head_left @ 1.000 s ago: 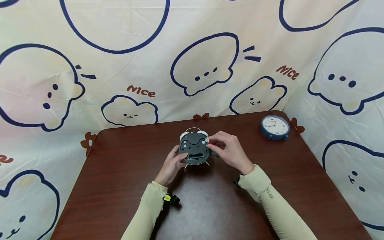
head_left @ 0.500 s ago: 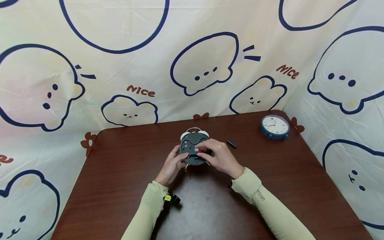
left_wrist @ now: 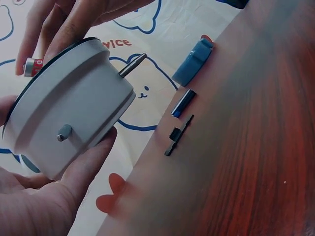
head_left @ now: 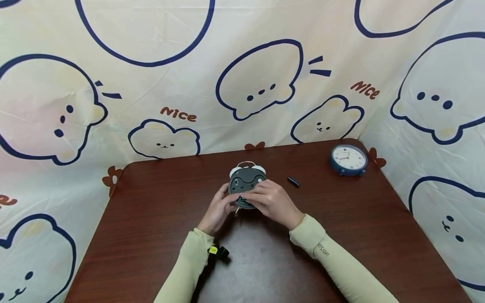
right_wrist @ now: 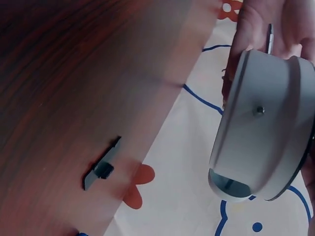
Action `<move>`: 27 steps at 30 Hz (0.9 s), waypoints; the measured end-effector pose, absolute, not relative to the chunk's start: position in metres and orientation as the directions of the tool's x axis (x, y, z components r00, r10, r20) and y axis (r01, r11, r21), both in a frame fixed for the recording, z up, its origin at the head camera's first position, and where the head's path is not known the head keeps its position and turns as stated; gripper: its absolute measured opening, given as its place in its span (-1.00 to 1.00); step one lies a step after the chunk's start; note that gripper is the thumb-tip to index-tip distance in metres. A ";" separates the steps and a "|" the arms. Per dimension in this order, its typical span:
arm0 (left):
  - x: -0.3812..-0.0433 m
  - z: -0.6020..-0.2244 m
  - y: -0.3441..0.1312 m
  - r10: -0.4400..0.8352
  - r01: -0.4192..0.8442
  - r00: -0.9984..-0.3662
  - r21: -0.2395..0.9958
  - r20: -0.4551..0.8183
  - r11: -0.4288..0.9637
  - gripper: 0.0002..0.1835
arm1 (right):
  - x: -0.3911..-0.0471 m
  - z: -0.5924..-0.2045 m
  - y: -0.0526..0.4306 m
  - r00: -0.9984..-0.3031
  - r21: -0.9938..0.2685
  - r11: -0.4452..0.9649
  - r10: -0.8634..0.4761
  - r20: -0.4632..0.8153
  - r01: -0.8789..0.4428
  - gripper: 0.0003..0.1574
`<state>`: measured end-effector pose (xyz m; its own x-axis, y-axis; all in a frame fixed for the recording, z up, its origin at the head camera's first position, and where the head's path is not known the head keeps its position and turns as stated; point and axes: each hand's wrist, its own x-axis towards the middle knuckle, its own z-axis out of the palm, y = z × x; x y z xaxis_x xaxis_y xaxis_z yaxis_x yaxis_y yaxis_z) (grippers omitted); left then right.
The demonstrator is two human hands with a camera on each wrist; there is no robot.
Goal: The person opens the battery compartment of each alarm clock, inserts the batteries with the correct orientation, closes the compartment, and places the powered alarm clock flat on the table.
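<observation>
My left hand [head_left: 214, 215] grips a white twin-bell alarm clock [head_left: 238, 182] by its side, its dark grey back facing up toward me. My right hand [head_left: 275, 203] is over the lower part of that back, where its fingers hide the battery slot. In the left wrist view the right fingers pinch a battery [left_wrist: 33, 67] with a red wrapper and silver end at the clock's back edge. The clock's metal legs and white casing [right_wrist: 268, 128] show in the right wrist view.
A dark battery [head_left: 293, 182] lies on the brown table [head_left: 151, 235] right of the clock. Near it lies a black battery cover [left_wrist: 178, 135], hidden in the head view. A blue round clock [head_left: 347, 160] stands at the far right corner, before the patterned cloth [head_left: 204, 84].
My right hand has moved left and down from the clock's right edge to its battery slot, bringing the red battery. The dark battery on the table has come into view. The left hand keeps its hold.
</observation>
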<state>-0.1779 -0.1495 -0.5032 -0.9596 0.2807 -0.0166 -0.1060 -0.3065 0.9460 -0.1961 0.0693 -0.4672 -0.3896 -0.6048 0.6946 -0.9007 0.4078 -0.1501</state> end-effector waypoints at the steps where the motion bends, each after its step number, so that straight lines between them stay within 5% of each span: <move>1: -0.178 -0.503 -0.149 0.281 -0.105 -0.960 0.947 -0.017 -0.304 -0.47 | -0.196 -0.468 0.069 -0.378 -0.134 0.407 -0.611 0.695 -0.904 -0.62; 6: -0.177 -0.503 -0.150 0.279 -0.109 -0.960 0.951 -0.026 -0.288 -0.46 | -0.199 -0.472 0.069 -0.327 -0.067 0.383 -0.669 0.668 -0.921 -0.61; 16: -0.177 -0.503 -0.152 0.261 -0.105 -0.965 0.953 -0.028 -0.284 -0.52 | -0.210 -0.484 0.077 -0.189 0.188 0.358 -0.789 0.585 -0.914 -0.17; 27: -0.175 -0.500 -0.146 0.253 -0.133 -0.965 0.959 -0.067 -0.252 -0.48 | -0.219 -0.496 0.087 -0.097 0.333 0.328 -0.826 0.556 -0.884 -0.30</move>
